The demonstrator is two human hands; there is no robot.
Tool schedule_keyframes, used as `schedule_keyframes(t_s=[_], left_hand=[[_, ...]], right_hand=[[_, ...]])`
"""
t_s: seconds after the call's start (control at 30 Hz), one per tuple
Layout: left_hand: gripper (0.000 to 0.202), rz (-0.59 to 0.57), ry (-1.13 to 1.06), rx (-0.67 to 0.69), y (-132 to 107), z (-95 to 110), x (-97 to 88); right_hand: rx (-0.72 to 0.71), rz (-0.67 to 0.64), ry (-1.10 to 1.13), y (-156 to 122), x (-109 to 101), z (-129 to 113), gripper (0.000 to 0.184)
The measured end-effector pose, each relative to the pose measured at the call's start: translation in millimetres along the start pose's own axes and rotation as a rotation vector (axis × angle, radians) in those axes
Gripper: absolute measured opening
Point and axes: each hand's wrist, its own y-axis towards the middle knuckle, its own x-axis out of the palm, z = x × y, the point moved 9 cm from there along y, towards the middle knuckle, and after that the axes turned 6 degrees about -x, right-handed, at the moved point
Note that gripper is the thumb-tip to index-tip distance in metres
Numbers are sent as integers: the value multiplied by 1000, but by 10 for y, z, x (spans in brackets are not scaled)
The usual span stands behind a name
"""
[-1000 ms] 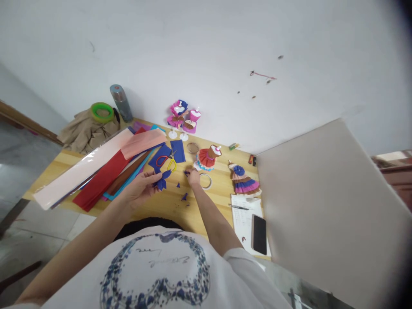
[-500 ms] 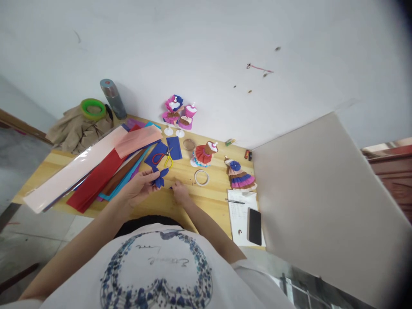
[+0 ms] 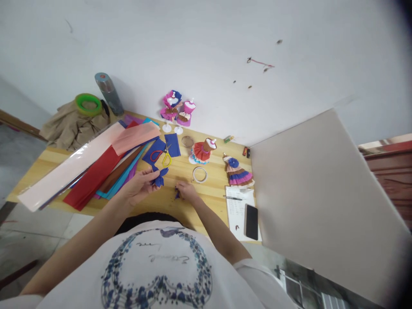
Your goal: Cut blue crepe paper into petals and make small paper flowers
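My left hand (image 3: 140, 187) is closed, pinching a blue crepe-paper flower (image 3: 160, 176) between thumb and fingers above the front of the table. To its right, my right hand (image 3: 188, 191) rests low over the wood with curled fingers. Small dark blue paper scraps (image 3: 177, 194) show at its fingertips, and its grip is partly hidden. Beyond my left hand lie scissors (image 3: 165, 155) with one red and one yellow handle, over blue paper pieces (image 3: 173, 144). A white ring of tape (image 3: 200, 174) lies beyond my right hand.
Long folded paper sheets (image 3: 93, 178) cover the table's left side. Small dress forms in paper dresses, one with a red skirt (image 3: 202, 151), stand at the back. A paper dress (image 3: 237, 172), a phone (image 3: 251, 222) and a notepad (image 3: 234, 214) lie right. A flask (image 3: 110, 93) stands back left.
My right hand has moved slightly to the right along the table, and the blue scraps at its fingertips have shifted with it. My left hand still holds the flower.
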Motion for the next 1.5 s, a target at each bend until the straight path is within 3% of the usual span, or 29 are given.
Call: schedule_keyframes(t_s=[0.07, 0.2, 0.33, 0.4, 0.53, 0.7, 0.87, 1.03, 1.23, 1.5], left_hand=[[11, 11, 8, 5, 3, 5, -9], [12, -2, 31, 16, 26, 11, 1], [14, -50, 65, -11, 47, -38, 72], [11, -54, 62, -28, 41, -64, 98], [10, -39, 34, -18, -2, -56, 85], [11, -25, 23, 0, -25, -49, -23], [13, -2, 1, -33, 16, -107, -113], [16, -26, 7, -37, 32, -113, -107], [10, -18, 9, -10, -4, -76, -111], [9, 23, -3, -2, -73, -23, -97]], right_hand=[[63, 48, 8, -134, 10, 35, 27], [327, 188, -26, -363, -173, 439, 30], [448, 202, -21, -289, -195, 623, 32], [421, 163, 5, -147, -103, 519, 30], [232, 37, 83, 18, 127, 112, 30], [71, -97, 149, -232, 189, -77, 28], [151, -8, 137, -543, 20, -8, 22], [277, 70, 92, -688, 114, -189, 45], [237, 15, 69, -507, 355, -436, 22], [218, -1, 85, -141, 225, -241, 20]])
